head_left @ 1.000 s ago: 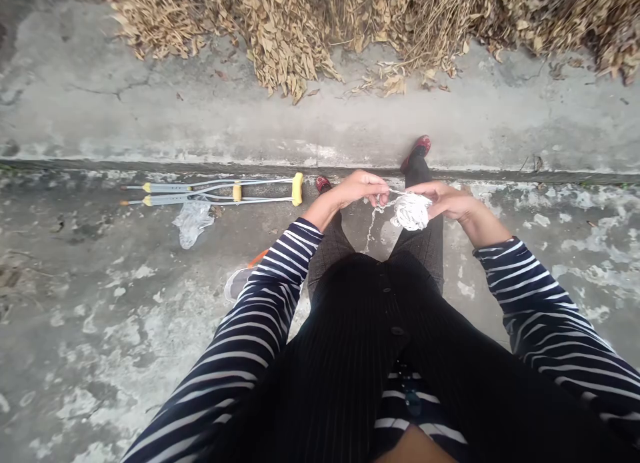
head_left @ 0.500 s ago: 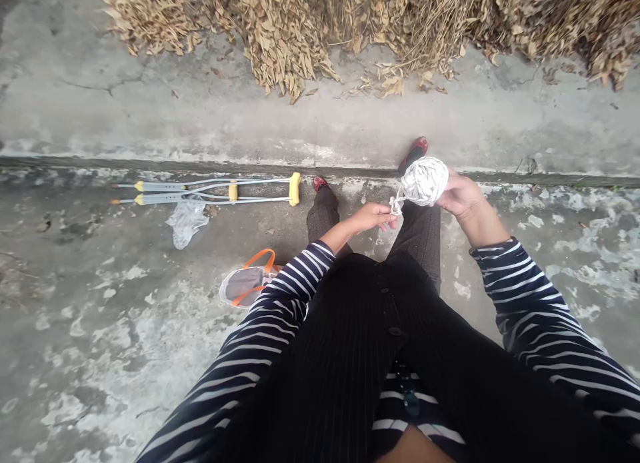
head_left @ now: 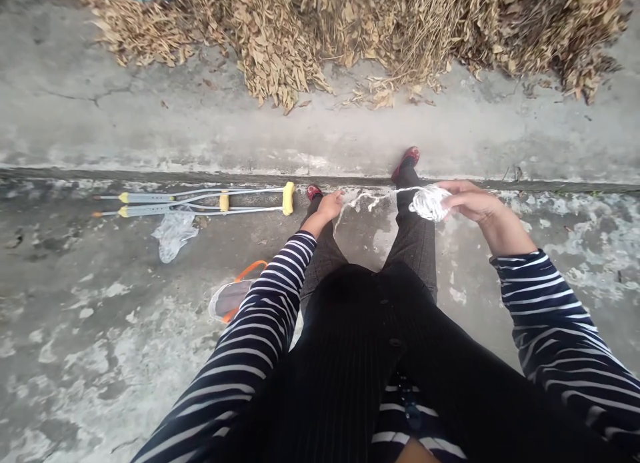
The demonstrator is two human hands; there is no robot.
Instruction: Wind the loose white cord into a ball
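Here the right hand (head_left: 470,202) is gripping the ball of white cord (head_left: 428,204) at its outer side, thumb and fingers closing on it, and the ball is hanging in the air over the right trouser leg (head_left: 418,250). The left hand (head_left: 327,206) is pinching the white strand (head_left: 356,199), its fingertips pressing together, out over the left leg. That strand is running almost level from hand to hand, its long axis lying crosswise to the body, roughly parallel to the crutches (head_left: 200,202) on the ground; it is pointing leftward from the ball, kinking and sagging a little, with a short tail dangling below the left fingers.

And look at the change! Half a second ago the left hand was bunching the cord right beside the ball; now it is standing well off to the left, and the strand is stretching across the gap. The ball is sitting lower in the view, and the striped left sleeve (head_left: 260,330) is covering more of the bag with orange handles (head_left: 231,299).
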